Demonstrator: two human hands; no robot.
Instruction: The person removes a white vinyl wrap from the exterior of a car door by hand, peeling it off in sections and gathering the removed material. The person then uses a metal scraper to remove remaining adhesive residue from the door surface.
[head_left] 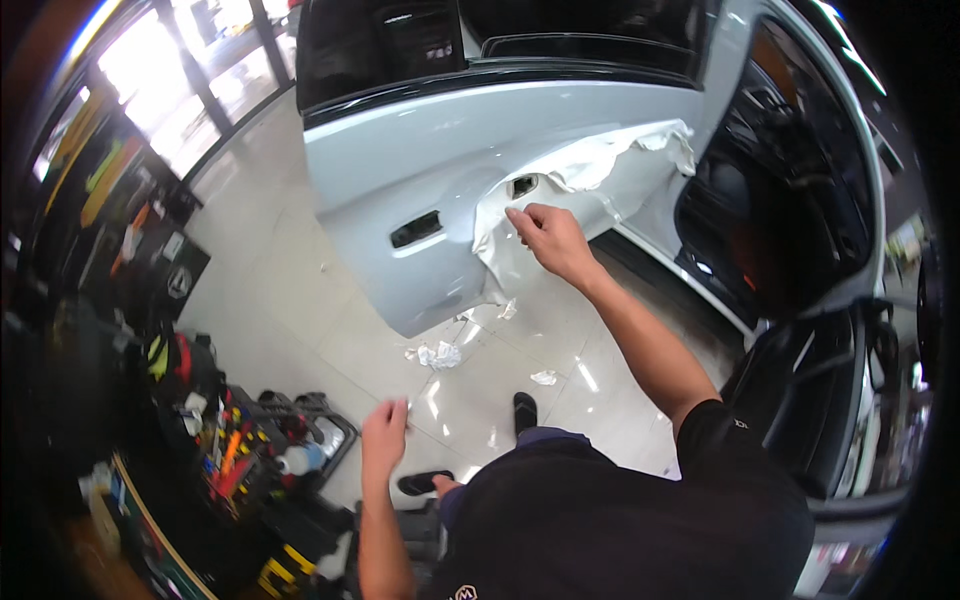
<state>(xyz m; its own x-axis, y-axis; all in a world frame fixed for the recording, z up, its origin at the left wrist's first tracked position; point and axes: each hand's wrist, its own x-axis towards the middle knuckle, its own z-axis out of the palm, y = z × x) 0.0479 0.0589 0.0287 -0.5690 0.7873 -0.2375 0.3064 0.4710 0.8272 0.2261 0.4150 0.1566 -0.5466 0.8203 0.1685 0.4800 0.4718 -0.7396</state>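
Note:
A pale car door stands swung open ahead of me, with two dark handle openings in its panel. White film clings to part of the panel, its edge loose and wrinkled around the right opening. My right hand is closed in a pinch over the film, just below that opening. What its fingertips grip is hidden. Lower and to the left, my left hand is held in the air above the floor, its fingers closed. Something small and pale shows at its fingertips, too blurred to name.
Torn white scraps lie on the glossy tiled floor below the door. A tool tray full of tools stands at my left. The car's open doorway and black seat are on the right.

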